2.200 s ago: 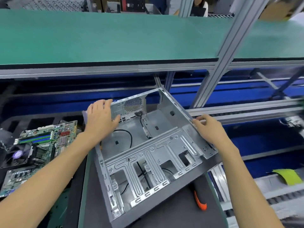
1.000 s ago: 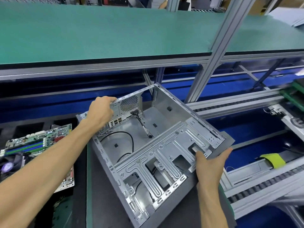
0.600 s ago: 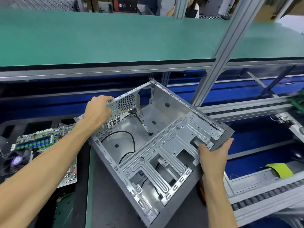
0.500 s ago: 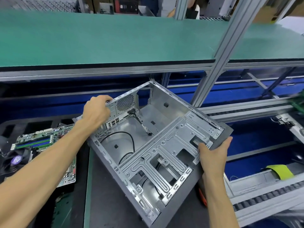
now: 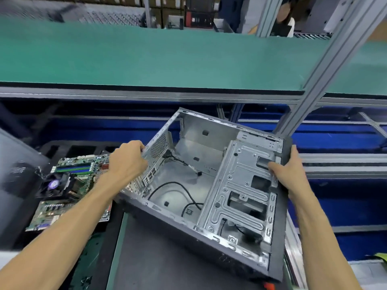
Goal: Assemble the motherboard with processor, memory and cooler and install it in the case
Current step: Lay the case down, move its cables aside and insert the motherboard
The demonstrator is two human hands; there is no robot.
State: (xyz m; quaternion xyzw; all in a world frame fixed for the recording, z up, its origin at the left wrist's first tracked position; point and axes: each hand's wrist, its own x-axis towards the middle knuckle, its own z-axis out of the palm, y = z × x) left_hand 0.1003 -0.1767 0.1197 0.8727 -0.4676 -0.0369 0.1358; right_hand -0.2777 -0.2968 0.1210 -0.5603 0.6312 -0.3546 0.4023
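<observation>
over the dark mat on the table, both hands, left point(image 5: 127, 162) and right point(image 5: 290, 174), grip the empty case point(image 5: 209, 185), now swung round and tilted, motherboard point(image 5: 69, 191) still waiting at left

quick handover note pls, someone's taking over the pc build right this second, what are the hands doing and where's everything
Left hand grips the rear edge of the case; right hand grips its front corner. The case is open side up and tilted over the dark mat, with loose cables inside and no board.
Motherboard lies to the left, with memory and cooler already fitted.
Left to do: set the case down flat, then put the board in.
</observation>
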